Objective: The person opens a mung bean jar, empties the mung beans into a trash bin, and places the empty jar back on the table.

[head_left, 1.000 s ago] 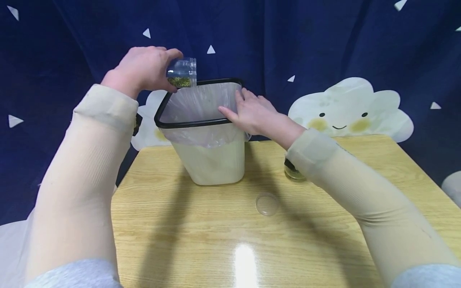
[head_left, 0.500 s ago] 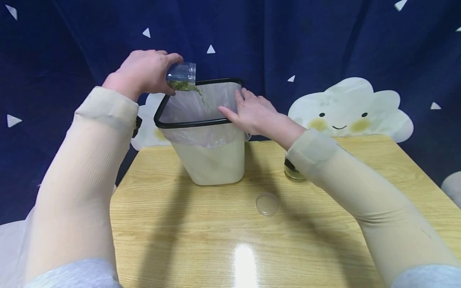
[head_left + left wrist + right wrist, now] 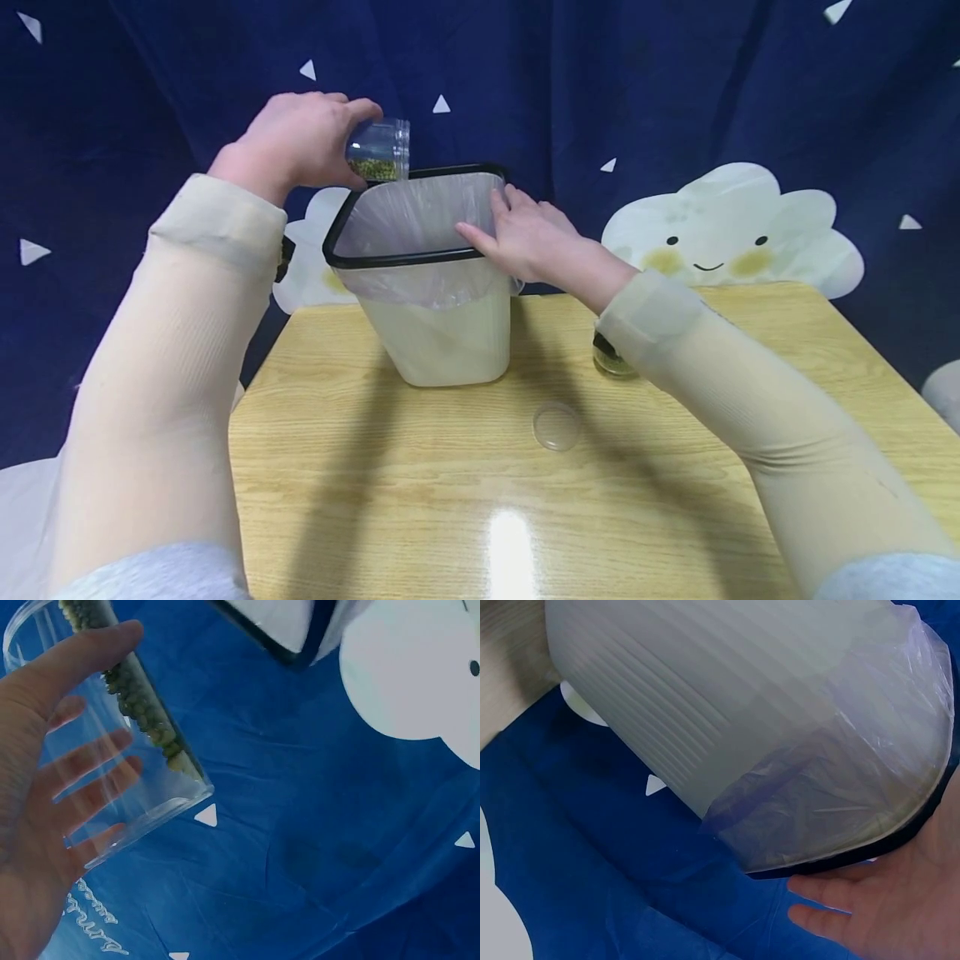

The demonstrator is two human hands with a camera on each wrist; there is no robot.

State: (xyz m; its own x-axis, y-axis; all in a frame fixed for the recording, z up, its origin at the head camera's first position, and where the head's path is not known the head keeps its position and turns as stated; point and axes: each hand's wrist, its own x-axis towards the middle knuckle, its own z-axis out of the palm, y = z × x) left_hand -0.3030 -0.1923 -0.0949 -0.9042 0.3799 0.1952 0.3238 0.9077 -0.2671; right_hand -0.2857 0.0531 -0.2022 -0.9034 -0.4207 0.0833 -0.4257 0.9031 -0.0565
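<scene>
One clear disc (image 3: pixel 557 426) lay on the wooden table (image 3: pixel 420 500), near and right of the lined white bin (image 3: pixel 442 342), while farther right the right sleeve (image 3: pixel 750 400) partly hid a container (image 3: pixel 611 362). The right hand (image 3: pixel 531 237), fingers extended, rested on the bin's right rim. The left hand (image 3: pixel 303 142) curled round a clear jar (image 3: pixel 381 148), tipped sideways above the bin's far left corner, green grains (image 3: pixel 375 171) lying along its lower wall.

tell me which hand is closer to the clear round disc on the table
Right. The right hand is at the bin's black rim, above and beyond the clear round disc; the left hand, holding the tilted clear jar, is farther off, higher and to the left.
</scene>
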